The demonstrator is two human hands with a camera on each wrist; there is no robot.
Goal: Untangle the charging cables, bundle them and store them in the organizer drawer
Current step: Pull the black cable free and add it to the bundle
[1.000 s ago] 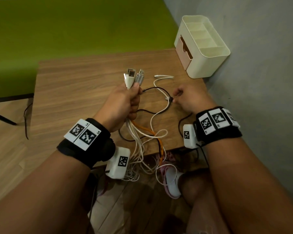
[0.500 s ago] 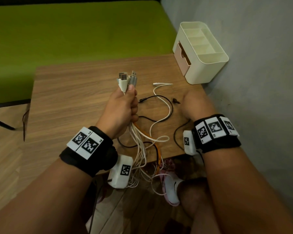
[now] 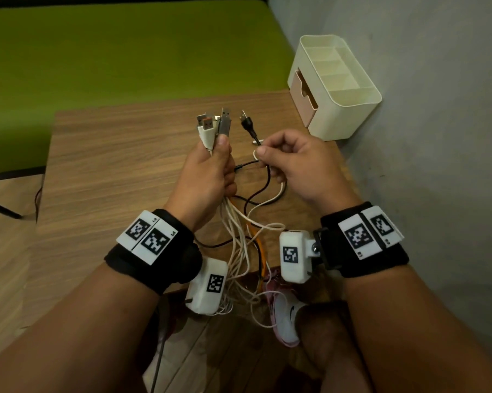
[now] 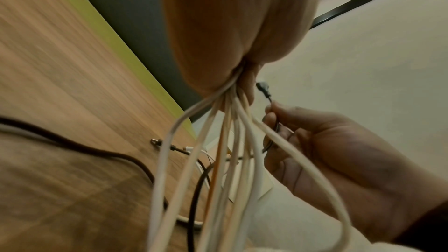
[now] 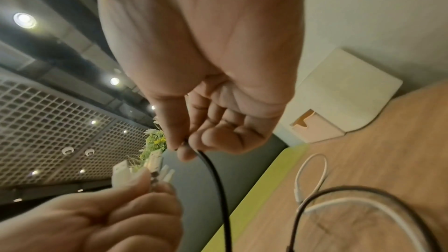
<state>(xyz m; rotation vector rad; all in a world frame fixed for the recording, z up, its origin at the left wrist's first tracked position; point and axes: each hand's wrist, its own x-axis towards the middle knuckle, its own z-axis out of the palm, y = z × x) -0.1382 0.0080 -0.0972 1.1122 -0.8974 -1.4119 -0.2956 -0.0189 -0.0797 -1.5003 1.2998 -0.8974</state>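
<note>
My left hand (image 3: 211, 171) grips a bunch of charging cables (image 3: 239, 245) in its fist, with several USB plugs (image 3: 213, 126) sticking up above the thumb. White, orange and black cords hang from the fist (image 4: 230, 141) over the table's front edge. My right hand (image 3: 284, 163) pinches a black cable (image 3: 250, 131) just below its small plug, which points up beside the USB plugs. In the right wrist view the thumb and forefinger pinch the black cable (image 5: 213, 170). The cream organizer (image 3: 349, 97) with its pink drawer (image 3: 303, 89) stands at the table's back right corner.
The wooden table (image 3: 111, 171) carries a white cable loop (image 5: 312, 171) and black cable ends near its middle. A grey wall runs along the right. A green surface (image 3: 126, 49) lies behind the table. A white shoe (image 3: 284, 316) shows below the table edge.
My right hand has lifted off the table, picked up the black cable end and raised it beside the USB plugs. The left hand still holds the bunch, slightly higher.
</note>
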